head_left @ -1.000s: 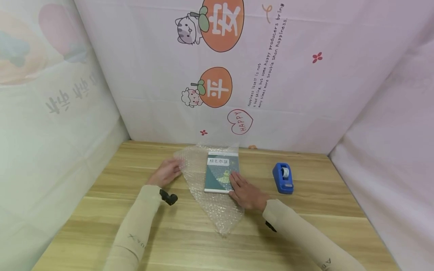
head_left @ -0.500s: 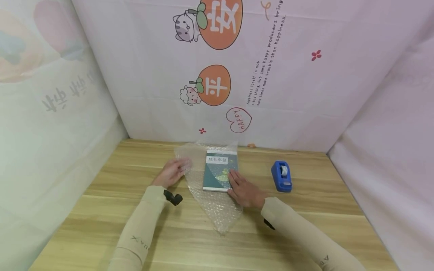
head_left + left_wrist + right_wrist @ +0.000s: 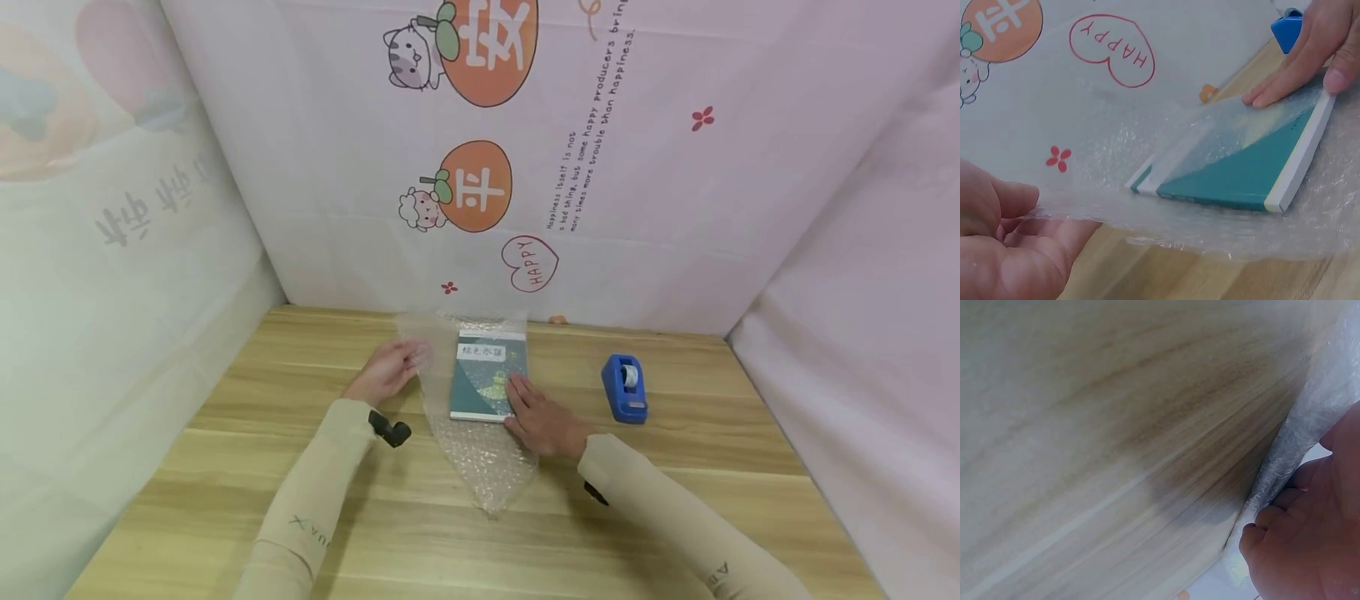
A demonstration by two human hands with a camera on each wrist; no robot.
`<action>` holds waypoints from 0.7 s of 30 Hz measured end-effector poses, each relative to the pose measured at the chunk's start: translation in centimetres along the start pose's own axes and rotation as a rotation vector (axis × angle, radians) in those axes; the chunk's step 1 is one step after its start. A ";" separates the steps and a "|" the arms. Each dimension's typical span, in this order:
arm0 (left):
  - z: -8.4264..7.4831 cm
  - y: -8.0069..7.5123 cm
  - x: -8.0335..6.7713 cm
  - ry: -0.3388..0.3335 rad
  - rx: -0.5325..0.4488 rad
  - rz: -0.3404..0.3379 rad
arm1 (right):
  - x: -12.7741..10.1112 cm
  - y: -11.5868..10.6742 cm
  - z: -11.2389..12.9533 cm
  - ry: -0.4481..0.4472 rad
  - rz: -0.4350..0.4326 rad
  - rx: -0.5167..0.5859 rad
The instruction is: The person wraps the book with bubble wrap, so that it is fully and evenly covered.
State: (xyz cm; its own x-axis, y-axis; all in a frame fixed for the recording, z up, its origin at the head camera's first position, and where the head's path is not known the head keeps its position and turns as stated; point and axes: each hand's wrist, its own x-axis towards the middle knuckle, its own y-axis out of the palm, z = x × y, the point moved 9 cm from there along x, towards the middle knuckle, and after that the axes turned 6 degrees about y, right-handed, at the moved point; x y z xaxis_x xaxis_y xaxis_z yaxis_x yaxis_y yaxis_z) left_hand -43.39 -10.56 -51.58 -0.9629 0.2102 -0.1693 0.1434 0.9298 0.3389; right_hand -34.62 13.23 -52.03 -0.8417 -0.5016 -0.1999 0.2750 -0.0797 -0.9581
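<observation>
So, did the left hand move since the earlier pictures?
Yes. In the head view the left hand has moved a little to the right, closer to the book, judged against the blue tape dispenser.

Bare tabletop leaves passage from the right hand rightward until the tape dispenser, and leftward of the left hand to the side curtain, while the book and bubble wrap block between them, the back curtain ahead.

Backdrop — heart "HAPPY", fruits "安", "平"
</observation>
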 end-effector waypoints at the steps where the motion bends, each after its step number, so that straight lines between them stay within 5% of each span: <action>1: -0.2 0.2 0.0 0.004 0.011 0.004 | 0.0 -0.1 0.1 -0.005 -0.004 0.003; 21: -1.4 5.3 0.7 0.052 0.188 0.071 | -0.1 -0.2 0.2 0.009 0.015 -0.017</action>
State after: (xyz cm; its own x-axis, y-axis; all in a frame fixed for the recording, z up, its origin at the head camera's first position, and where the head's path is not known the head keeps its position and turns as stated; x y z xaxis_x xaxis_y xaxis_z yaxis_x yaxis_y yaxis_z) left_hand -43.63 -5.90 -48.65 -0.9586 0.2662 -0.1015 0.2471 0.9541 0.1691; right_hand -34.47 13.14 -51.73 -0.8417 -0.4948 -0.2162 0.2798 -0.0572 -0.9584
